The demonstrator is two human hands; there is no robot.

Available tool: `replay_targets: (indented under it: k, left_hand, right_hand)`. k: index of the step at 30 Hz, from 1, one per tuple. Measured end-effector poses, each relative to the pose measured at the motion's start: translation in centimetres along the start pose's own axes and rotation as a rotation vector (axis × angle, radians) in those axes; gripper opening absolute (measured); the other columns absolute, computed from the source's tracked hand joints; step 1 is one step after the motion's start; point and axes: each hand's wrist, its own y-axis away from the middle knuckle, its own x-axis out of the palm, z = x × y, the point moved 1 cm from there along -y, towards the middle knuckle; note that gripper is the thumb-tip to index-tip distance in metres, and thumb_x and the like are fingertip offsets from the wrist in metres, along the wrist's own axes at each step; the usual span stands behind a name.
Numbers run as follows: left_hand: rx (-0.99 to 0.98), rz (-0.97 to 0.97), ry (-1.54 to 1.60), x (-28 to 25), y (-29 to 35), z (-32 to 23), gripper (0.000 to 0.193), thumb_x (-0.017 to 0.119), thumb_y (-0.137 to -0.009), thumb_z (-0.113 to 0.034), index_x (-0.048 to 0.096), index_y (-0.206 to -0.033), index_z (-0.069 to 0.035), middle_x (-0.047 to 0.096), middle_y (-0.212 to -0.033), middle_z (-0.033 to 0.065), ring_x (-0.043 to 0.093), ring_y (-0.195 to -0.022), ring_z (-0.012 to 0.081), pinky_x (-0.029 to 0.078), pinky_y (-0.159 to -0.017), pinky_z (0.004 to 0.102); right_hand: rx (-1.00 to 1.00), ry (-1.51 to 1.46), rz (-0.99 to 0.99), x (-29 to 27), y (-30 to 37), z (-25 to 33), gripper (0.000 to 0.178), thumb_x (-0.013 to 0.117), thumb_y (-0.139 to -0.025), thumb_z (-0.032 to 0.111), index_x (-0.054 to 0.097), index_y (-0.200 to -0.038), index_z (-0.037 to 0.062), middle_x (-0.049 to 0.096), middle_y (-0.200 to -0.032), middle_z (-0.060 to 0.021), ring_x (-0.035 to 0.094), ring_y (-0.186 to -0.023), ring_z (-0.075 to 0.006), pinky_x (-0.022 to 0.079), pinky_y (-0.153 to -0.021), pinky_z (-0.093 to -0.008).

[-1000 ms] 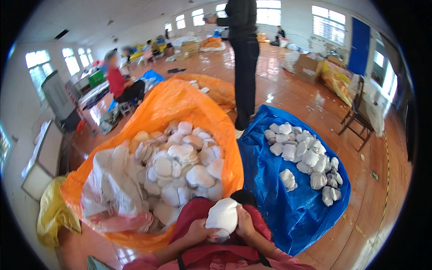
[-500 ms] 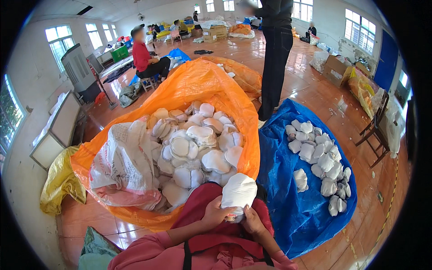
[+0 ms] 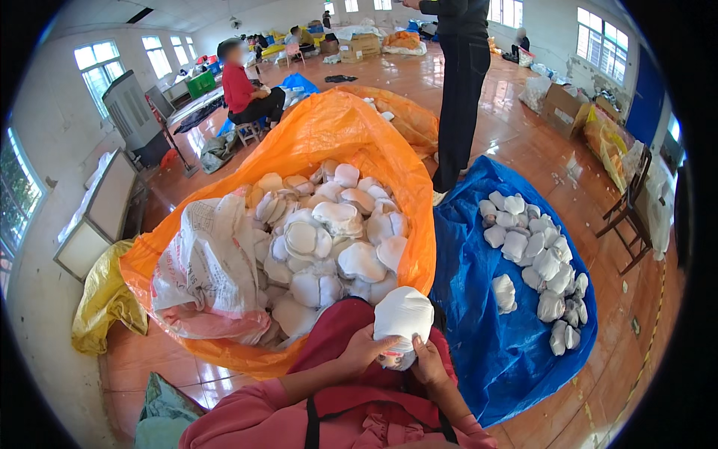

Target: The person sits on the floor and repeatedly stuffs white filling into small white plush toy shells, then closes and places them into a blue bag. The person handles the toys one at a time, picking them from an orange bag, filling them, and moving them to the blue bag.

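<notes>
White padded cap (image 3: 404,318), one, clasped by fingers of left hand (image 3: 364,349) and right hand (image 3: 429,363), between two sacks.

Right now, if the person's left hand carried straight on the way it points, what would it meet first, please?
The left hand points rightward and already rests against the white padded piece held over the lap, so that comes first. Beyond it lies the right hand, gripping the same piece from the other side. Depth is hard to judge here.

Looked like a workshop hall: polished red floor (image 3: 523,142), rows of windows (image 3: 161,56) upper left, cardboard boxes (image 3: 359,46) at top, big orange sack (image 3: 336,135) and blue sheet (image 3: 479,314) piled with white pieces mid-frame.
</notes>
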Motion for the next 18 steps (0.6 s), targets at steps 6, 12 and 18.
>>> replay_targets:
  k: [6, 12, 18]
  left_hand:
    - [0.124, -0.088, -0.08, 0.3, -0.6, 0.6, 0.028, 0.065, -0.089, -0.014, 0.058, -0.112, 0.001, 0.065, -0.096, 0.0068, 0.063, -0.08, 0.0119, 0.054, -0.066, 0.0258]
    - [-0.088, -0.019, 0.31, 1.3, -1.0, 0.2, 0.03, 0.063, -0.091, -0.012, 0.055, -0.117, 0.0, 0.065, -0.105, 0.0104, 0.066, -0.09, 0.019, 0.055, -0.076, 0.032]
    - [-0.202, 0.042, 0.466, 1.0, -1.1, 0.3, 0.028, 0.062, -0.091, -0.01, 0.055, -0.117, 0.0, 0.064, -0.107, 0.012, 0.065, -0.095, 0.0223, 0.054, -0.083, 0.0365]
  right_hand:
    - [-0.013, 0.148, 0.064, 0.7, 0.8, 0.2, 0.054, 0.07, -0.086, 0.02, 0.046, -0.132, 0.0033, 0.058, -0.122, -0.0112, 0.059, -0.11, -0.0252, 0.047, -0.096, -0.0401]
    - [-0.15, 0.011, 0.082, -0.7, 0.8, -1.1, 0.049, 0.072, -0.082, 0.009, 0.053, -0.127, 0.0048, 0.06, -0.121, -0.0071, 0.059, -0.11, -0.0217, 0.047, -0.097, -0.0371]
    - [-0.176, -0.051, 0.123, -0.2, 0.9, -1.4, 0.054, 0.075, -0.08, 0.013, 0.053, -0.128, 0.0062, 0.06, -0.121, -0.0061, 0.058, -0.111, -0.0215, 0.046, -0.097, -0.0374]
